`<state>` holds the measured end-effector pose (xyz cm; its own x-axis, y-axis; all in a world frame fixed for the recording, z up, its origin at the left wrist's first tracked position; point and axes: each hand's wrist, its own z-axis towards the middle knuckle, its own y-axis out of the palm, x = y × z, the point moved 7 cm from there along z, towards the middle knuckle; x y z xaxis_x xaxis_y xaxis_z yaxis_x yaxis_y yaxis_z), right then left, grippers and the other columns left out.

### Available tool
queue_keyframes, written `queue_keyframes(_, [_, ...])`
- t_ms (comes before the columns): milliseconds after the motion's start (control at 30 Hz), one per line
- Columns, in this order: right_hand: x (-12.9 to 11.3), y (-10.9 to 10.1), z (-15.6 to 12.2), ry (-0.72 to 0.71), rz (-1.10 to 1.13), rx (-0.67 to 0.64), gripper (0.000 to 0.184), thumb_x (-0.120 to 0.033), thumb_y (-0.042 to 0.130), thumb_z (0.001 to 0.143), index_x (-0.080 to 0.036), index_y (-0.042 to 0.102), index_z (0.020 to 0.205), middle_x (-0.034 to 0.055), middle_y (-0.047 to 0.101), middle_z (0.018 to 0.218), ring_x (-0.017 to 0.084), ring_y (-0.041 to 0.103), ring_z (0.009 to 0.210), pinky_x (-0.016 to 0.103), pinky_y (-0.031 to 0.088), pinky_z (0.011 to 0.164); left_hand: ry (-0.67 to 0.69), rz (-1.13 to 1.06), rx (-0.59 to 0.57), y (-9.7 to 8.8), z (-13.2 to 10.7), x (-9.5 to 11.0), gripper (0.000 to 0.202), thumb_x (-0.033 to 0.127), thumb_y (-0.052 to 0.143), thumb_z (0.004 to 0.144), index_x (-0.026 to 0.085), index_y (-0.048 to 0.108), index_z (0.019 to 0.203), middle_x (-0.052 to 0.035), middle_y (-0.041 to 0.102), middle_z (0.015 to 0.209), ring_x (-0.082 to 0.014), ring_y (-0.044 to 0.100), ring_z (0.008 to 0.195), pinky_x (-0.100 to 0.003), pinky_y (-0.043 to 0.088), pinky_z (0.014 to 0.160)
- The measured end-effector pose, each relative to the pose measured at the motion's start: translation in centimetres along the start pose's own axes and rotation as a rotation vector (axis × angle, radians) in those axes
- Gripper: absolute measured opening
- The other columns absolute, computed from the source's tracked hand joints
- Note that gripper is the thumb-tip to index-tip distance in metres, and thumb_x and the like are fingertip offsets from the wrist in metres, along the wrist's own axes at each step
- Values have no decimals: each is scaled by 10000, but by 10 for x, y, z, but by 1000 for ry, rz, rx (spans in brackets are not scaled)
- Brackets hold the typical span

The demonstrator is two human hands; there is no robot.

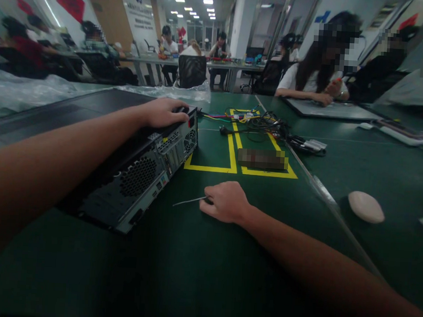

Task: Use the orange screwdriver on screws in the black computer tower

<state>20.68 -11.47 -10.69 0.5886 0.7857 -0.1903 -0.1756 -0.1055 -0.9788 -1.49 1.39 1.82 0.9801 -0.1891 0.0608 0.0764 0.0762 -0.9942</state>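
Note:
A black desktop computer case (139, 173) lies on the green table at the left, its metal rear panel with vents and ports turned towards the right. My left hand (164, 113) rests on top of the case near its far rear corner, the fingers bent over the edge. To the right of the case, just above the tabletop, my right hand (226, 202) is closed around a thin screwdriver (189, 202). Its slim metal shaft points left towards the rear panel without touching it; the handle is hidden in my fist.
Yellow tape (211, 168) marks rectangles on the table (204, 273). Tangled cables (271, 124) lie beyond them. A pale rounded object (366, 206) sits at the right. Clear plastic wrap (33, 88) is at the back left. A person (309, 78) works across the table with a flat panel (336, 110).

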Motion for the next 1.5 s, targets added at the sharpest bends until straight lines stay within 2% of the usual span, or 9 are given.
queue_keyframes(267, [23,-6,4,177,-69,103,355,-535,520,928,-203,610,838,11,601,762,140,410,677,305,241,651,30,-24,23,5,12,-4,709,668,445,939,264,602,1501,-83,641,1430,-373,556,1342,-469,400,1138])
queue_keyframes(533, [29,-6,-1,343,-138,135,330,-527,527,909,-216,547,801,12,567,770,145,408,697,313,246,658,54,-85,20,11,26,-5,747,699,501,921,239,607,1501,-102,644,1407,-454,511,1369,-587,354,1162])
queue_keyframes(667, [32,-6,-2,428,-156,129,412,-573,507,920,-218,545,714,-5,526,657,130,366,619,327,209,634,73,-61,40,6,23,3,749,684,456,941,203,613,1493,-124,651,1409,-440,521,1367,-575,372,1161])
queue_keyframes(833, [35,-4,-3,505,-166,127,485,-608,478,928,-215,584,665,-6,512,606,127,340,580,325,195,618,74,38,-17,3,18,13,721,670,442,942,244,605,1501,-109,681,1387,-414,575,1326,-535,439,1116])
queue_keyframes(933, [34,-2,-5,536,-166,130,498,-607,467,943,-214,617,676,-1,542,625,134,363,584,316,214,610,66,121,-26,0,15,16,737,637,426,986,129,571,1500,-162,660,1405,-379,601,1284,-488,459,1096])
queue_keyframes(1067, [28,1,-8,526,-159,112,479,-630,504,978,-207,640,799,-39,562,674,122,419,583,282,336,630,75,155,-76,2,14,17,682,556,392,1032,72,554,1484,-196,636,1425,-349,608,1240,-472,452,1093])
queue_keyframes(1133, [24,0,-8,499,-161,113,498,-595,441,1002,-206,677,800,-13,604,680,131,433,592,293,289,612,68,143,-72,3,14,15,680,555,385,1032,83,548,1495,-186,626,1442,-357,595,1262,-470,438,1100])
queue_keyframes(1267, [15,-1,-6,414,-156,120,478,-537,421,1006,-192,723,873,28,690,747,143,480,625,309,241,602,35,104,-35,5,12,6,759,624,340,1007,101,524,1526,-159,620,1446,-359,575,1289,-473,417,1108])
queue_keyframes(1500, [8,3,0,209,-75,111,386,-438,430,1029,-207,718,917,35,743,819,165,592,682,314,280,586,-5,-1,74,5,3,-6,999,871,258,834,178,600,1467,-71,638,1446,-343,580,1270,-440,415,1096])
